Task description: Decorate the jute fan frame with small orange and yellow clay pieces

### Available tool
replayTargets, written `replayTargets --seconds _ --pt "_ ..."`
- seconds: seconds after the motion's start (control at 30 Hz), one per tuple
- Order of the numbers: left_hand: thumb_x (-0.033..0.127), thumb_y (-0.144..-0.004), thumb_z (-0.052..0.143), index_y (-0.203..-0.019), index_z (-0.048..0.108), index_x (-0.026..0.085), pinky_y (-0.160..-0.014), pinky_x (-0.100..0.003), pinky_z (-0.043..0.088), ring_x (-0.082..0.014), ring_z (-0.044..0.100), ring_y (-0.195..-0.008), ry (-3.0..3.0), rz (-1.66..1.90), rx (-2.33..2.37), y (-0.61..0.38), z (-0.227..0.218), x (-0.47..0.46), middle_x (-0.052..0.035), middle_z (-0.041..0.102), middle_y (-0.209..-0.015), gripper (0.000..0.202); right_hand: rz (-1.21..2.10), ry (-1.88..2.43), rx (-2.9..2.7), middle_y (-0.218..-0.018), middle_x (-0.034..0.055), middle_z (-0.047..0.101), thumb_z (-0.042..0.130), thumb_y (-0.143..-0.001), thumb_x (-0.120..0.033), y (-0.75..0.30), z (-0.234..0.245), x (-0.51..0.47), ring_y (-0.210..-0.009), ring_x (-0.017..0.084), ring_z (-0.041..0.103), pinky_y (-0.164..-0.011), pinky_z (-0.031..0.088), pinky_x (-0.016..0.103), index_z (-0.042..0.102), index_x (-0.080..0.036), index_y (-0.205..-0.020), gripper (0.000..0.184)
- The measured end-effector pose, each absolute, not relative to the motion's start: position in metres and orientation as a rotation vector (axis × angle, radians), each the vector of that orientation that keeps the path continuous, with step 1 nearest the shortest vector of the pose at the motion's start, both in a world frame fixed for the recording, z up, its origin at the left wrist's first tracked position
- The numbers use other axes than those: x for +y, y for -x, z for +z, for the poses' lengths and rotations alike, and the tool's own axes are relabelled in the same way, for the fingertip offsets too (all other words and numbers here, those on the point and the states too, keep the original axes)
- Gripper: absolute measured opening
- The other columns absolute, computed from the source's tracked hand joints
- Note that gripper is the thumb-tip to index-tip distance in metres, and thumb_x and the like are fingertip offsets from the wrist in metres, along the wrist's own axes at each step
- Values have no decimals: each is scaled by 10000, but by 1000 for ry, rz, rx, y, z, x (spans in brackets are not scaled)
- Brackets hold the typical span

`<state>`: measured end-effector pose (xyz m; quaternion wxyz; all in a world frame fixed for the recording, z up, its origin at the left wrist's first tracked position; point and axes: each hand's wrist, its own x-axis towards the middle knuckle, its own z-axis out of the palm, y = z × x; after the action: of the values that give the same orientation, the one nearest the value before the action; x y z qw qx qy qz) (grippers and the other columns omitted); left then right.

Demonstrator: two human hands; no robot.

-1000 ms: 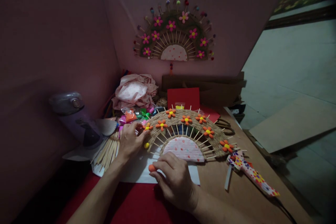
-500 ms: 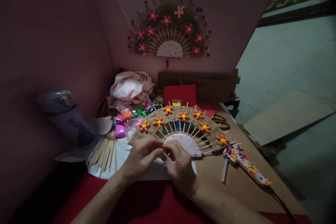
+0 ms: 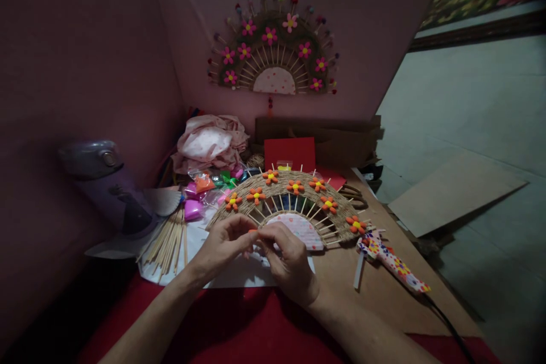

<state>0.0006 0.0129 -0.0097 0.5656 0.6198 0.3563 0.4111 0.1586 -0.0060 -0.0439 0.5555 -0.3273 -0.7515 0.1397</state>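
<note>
My left hand (image 3: 224, 244) and my right hand (image 3: 288, 259) meet above the white paper sheet (image 3: 239, 276), fingertips pinched together on a small orange clay piece (image 3: 253, 232). Just behind them lies a half-round woven twine fan (image 3: 290, 205) with wooden sticks, orange clay flowers and a pink dotted centre (image 3: 301, 227). Both hands hover in front of its lower left edge.
A finished fan with pink flowers (image 3: 273, 51) hangs on the wall. Bamboo skewers (image 3: 168, 242), clay packets (image 3: 205, 185), pink cloth (image 3: 211, 145) and a purple bottle (image 3: 102, 182) lie at left. A patterned glue gun (image 3: 390, 261) lies at right near the table edge.
My left hand left the fan's left edge and came to my right hand. The orange clay ball rose off the paper and is now pinched between both hands.
</note>
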Motion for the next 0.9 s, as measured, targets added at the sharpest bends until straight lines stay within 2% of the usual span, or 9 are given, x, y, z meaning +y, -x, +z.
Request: replayTargets --seconds 0.33,0.53,0.63,0.73,0.9 --pt "271 -686 711 -731 547 131 -461 -203 399 -69 489 -491 -1380 990 830 0 -14 16 34 538 -615 220 471 786 -1735 -774 53 598 564 -831 -142 -158 -35 -8 -736 160 555 -668 455 286 604 -161 -827 45" --pt "276 -721 685 -771 568 130 -514 -214 414 -73 505 -539 -1385 1010 812 1 -9 12 18 569 -667 194 601 786 -1682 -807 45 607 594 -820 -173 -160 -36 -5 -755 162 567 -694 456 290 623 -171 -869 57" --pt "271 -711 687 -751 562 133 -503 -214 409 -81 503 -548 -1392 1006 819 -1 -10 13 22 556 -656 191 590 809 -1674 -782 32 600 606 -802 -159 -159 -38 -4 -738 158 567 -676 453 280 612 -173 -837 38" --pt "230 -680 697 -699 550 130 -483 -201 384 -72 479 -530 -1399 1017 874 -3 -12 14 31 532 -620 178 562 856 -1671 -781 28 599 603 -797 -145 -158 -41 -5 -719 154 568 -642 452 267 599 -176 -902 109" --pt "240 -672 697 -700 536 134 -467 -208 381 -72 478 -495 -1360 1017 854 -2 -12 13 36 530 -602 195 507 841 -1758 -823 49 623 569 -836 -164 -158 -42 -7 -780 169 572 -692 453 284 636 -185 -914 105"
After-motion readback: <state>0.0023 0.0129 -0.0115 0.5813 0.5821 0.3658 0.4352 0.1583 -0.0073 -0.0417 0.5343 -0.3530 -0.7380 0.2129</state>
